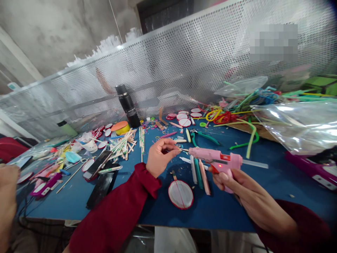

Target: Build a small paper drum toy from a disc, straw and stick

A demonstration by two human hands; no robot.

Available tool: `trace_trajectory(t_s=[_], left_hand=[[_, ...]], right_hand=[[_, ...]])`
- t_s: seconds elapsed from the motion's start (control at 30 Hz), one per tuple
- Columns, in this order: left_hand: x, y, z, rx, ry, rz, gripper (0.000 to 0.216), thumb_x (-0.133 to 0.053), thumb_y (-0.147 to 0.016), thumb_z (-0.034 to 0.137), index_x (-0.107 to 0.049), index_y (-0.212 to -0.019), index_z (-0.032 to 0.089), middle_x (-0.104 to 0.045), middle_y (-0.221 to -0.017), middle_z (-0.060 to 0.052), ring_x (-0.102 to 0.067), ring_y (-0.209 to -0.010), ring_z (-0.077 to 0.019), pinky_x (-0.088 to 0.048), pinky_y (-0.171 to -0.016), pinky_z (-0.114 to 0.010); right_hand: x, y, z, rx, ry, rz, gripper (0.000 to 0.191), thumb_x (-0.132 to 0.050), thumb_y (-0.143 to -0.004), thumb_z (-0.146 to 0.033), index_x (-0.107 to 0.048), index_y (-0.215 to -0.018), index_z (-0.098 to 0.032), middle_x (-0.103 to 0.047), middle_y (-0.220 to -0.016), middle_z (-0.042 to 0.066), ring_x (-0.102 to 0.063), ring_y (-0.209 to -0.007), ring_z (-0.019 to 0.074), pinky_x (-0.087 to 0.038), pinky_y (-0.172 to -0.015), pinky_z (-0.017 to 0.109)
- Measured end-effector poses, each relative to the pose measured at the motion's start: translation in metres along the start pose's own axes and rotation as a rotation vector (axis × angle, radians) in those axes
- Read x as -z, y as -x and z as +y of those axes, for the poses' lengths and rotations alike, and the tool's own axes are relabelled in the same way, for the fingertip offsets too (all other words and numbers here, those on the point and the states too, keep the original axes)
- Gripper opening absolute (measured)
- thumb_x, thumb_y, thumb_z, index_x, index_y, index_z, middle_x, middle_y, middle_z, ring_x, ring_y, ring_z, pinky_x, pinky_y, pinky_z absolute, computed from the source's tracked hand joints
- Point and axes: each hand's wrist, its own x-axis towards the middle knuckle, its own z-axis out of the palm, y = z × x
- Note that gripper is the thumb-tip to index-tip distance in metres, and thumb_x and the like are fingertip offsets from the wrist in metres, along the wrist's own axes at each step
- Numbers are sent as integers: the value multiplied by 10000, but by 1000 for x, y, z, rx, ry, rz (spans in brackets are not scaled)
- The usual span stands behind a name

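A pink hot glue gun (pixel 210 156) is held by its handle in my right hand (pixel 246 191), with a clear glue stick (pixel 255 164) poking out of its back end. Its metal nozzle points left and meets the fingertips of my left hand (pixel 162 156). Those fingers are pinched together, and what they hold is too small to make out. Below them on the blue table lies a round white disc with a red rim (pixel 180 194) and a short stick at its top. Between disc and gun are several pens or markers (pixel 204 177).
Teal-handled pliers (pixel 206 137) lie behind the gun. A black bottle (pixel 128 105) stands against the perforated metal screen (pixel 181 63). Wooden sticks (pixel 126 142), phones (pixel 101 188) and craft scraps cover the left; coloured pipe cleaners (pixel 244 105) and plastic bags the right. Another person's hand (pixel 7 193) shows at far left.
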Motion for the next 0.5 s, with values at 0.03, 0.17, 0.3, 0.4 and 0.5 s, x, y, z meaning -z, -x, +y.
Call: trace_trajectory(t_s=[0.03, 0.17, 0.3, 0.4, 0.5], left_hand=[[0, 0, 0, 0, 2, -2, 344, -814, -688, 277, -633, -959, 168, -730, -827, -38, -666, -754, -137, -486, -701, -252], [0, 0, -2, 4, 1, 7, 341, -816, -686, 277, -636, -955, 169, -729, -824, -37, -670, -765, -140, -484, -706, -249], [0, 0, -2, 9, -2, 9, 354, -819, -680, 299, -640, -957, 170, -731, -826, -38, -671, -758, -143, -480, -695, -247], [0, 0, -1, 14, -4, 12, 352, -822, -675, 304, -641, -946, 172, -730, -817, -36, -669, -741, -141, -478, -683, -245], [0, 0, -1, 14, 1, 13, 346, -821, -676, 303, -642, -941, 172, -731, -819, -37, -674, -753, -143, -483, -694, -246]], right_hand=[[0, 0, 1, -11, -15, 0, 375, -565, -858, -566, -557, -739, -211, -527, -738, 1, -471, -718, 156, -408, -698, 263], [1, 1, 4, -40, -60, -2, 359, -593, -844, -555, -575, -758, -206, -530, -745, 4, -463, -720, 156, -407, -684, 264], [-1, 2, 0, -36, -91, 13, 370, -613, -826, -559, -572, -731, -203, -518, -724, 2, -450, -704, 154, -403, -674, 262], [-2, 2, -3, -36, -104, 18, 374, -627, -811, -564, -575, -724, -204, -520, -717, 3, -451, -698, 154, -401, -669, 263], [-2, 1, -2, -42, -114, 24, 382, -632, -802, -571, -575, -716, -203, -523, -719, 6, -453, -704, 158, -399, -669, 267]])
